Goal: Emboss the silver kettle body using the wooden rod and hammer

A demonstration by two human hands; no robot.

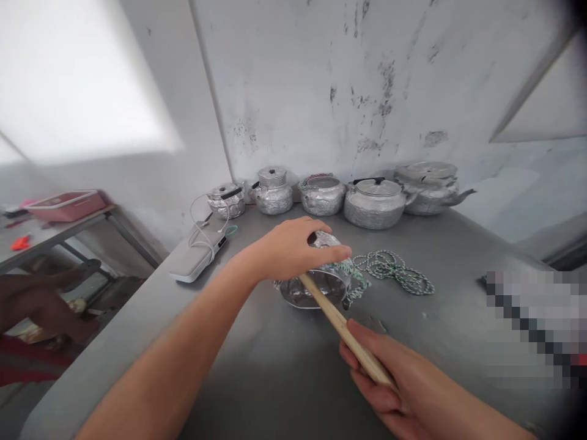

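Observation:
A small silver metal kettle (pixel 326 240) lies tilted on the grey table, its round open mouth facing me. My left hand (pixel 298 247) is on top of it, thumb and fingers curved over its side. In my closed right hand (pixel 380 373) is a pale wooden stick (pixel 332 315). The stick's far end reaches the kettle's mouth beneath my left hand, and its tip is hidden. Green-and-white braided cord (pixel 351 278) hangs around the kettle's right side. More of the same cord (pixel 398 272) lies in loose loops to the right.
Several silver kettles, among them a large one (pixel 376 205), stand along the wall. A power bank (pixel 197 256) with a white cable lies at the table's left. Further left are a side table with a pink basket (pixel 68 205) and part of a person (pixel 41 305). A blurred-out patch covers the right.

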